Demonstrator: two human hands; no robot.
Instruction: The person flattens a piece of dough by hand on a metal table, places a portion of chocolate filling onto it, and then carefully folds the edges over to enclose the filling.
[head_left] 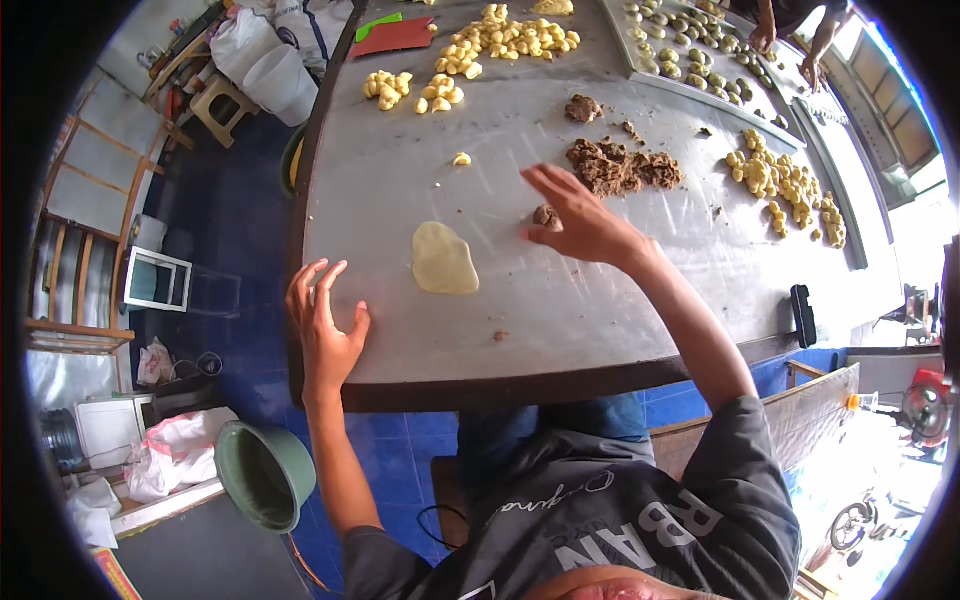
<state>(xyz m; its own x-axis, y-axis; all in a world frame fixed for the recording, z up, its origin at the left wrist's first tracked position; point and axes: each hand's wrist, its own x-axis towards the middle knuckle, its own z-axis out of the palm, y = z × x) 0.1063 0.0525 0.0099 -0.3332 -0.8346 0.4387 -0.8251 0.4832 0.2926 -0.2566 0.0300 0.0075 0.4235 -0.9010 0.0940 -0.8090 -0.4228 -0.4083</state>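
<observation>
A thin, flattened oval of pale dough (pixel 443 260) lies on the metal table between my hands. My left hand (pixel 330 330) hovers by the table's left edge, fingers spread and holding nothing. To the right of the dough, my right hand (pixel 585 218) is open, thumb and fingers apart on either side of a small brown ball of filling (pixel 546 217). Whether it touches the ball I cannot tell. Just beyond this hand sits a crumbly brown heap of filling (pixel 622 168), with a smaller lump (pixel 583 108) behind it. One small dough piece (pixel 461 159) lies beyond the flattened dough.
Yellow dough pieces (pixel 510 38) are heaped at the far side, near a red flat sheet (pixel 393 36). More dough pieces (pixel 785 180) lie at right. A tray (pixel 715 103) holds several round pieces; another person's hands (pixel 763 38) are beside it. A black object (pixel 803 316) sits at the right edge.
</observation>
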